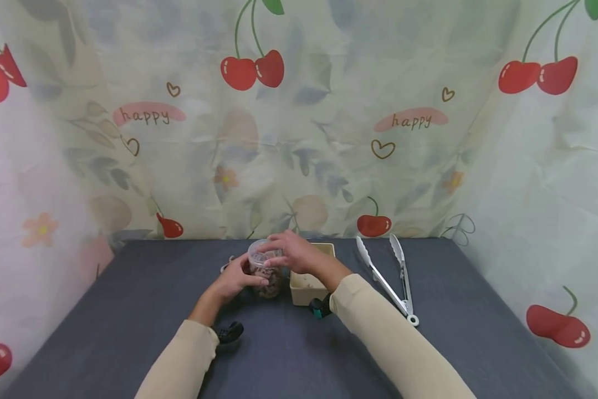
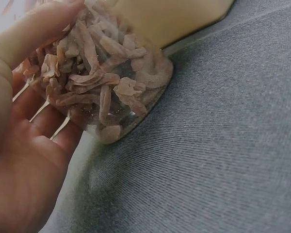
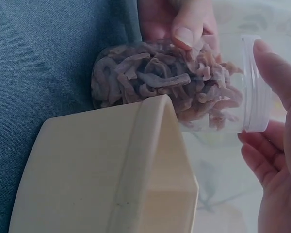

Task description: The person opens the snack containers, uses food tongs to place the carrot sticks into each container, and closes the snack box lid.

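A clear plastic jar (image 1: pixel 270 287) packed with pale brown, dried-looking strips stands on the dark table cloth. My left hand (image 1: pixel 230 281) grips its body, thumb across the near side and fingers curled round the back, as the left wrist view shows. At the top, my right hand (image 1: pixel 299 254) pinches the clear lid (image 3: pixel 257 87) between thumb and fingers. In the right wrist view the lid sits on the jar's mouth; whether it is loose I cannot tell. Right beside the jar is a cream plastic bin (image 1: pixel 306 298), partly covered by my right wrist.
Metal tongs (image 1: pixel 386 284) lie spread on the right of the table, white tips towards the back. A small, mostly hidden object (image 1: pixel 226 266) is behind my left hand. A printed curtain (image 1: pixel 299 138) hangs along the back and sides.
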A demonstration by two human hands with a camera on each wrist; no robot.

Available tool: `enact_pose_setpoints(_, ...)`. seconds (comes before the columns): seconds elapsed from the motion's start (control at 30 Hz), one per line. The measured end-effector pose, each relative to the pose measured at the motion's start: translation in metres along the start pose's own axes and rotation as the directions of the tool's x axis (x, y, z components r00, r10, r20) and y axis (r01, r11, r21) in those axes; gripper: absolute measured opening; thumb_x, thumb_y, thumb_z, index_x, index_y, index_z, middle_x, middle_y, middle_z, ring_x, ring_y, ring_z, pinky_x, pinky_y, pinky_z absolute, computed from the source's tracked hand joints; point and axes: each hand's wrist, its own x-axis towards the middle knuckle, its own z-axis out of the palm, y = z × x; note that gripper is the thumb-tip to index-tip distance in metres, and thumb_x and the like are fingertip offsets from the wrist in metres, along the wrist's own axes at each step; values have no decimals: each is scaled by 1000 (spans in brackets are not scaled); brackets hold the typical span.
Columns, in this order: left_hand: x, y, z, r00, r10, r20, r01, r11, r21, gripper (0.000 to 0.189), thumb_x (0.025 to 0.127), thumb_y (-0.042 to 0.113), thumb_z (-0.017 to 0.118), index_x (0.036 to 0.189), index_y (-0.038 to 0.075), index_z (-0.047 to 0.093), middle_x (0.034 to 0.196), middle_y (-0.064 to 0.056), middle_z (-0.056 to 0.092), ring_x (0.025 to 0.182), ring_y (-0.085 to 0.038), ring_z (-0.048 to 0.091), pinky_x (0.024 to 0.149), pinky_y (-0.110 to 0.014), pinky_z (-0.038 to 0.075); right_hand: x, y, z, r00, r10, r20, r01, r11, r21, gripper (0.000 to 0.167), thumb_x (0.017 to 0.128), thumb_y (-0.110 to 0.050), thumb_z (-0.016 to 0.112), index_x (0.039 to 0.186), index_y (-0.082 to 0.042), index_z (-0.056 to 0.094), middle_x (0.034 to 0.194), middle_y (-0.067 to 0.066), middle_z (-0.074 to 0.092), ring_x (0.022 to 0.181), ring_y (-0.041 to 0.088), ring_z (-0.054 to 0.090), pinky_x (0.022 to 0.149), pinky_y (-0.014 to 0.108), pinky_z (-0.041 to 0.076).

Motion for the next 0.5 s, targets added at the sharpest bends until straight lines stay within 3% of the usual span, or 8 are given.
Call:
enact_pose_setpoints(0.3,-3,1,7,998,32,-62,-28,997,65,72,80,6,80,141,-1,42,124,-17,56,104,-22,57,83,-29,48,-3,-7,8,990,113,-81,-112,994,10,44,90,-37,69,131,-24,64,134,7,56,119,26,49,98,43,40)
enact_pose_setpoints(0.5,-4,1,11,991,38,-128,-19,990,143,69,80,11,82,138,0,47,121,-15,58,101,-22,58,80,-29,49,-2,-15,11,976,144,-163,-158,984,-81,43,86,-46,70,123,-26,69,119,5,64,108,23,55,93,41,43)
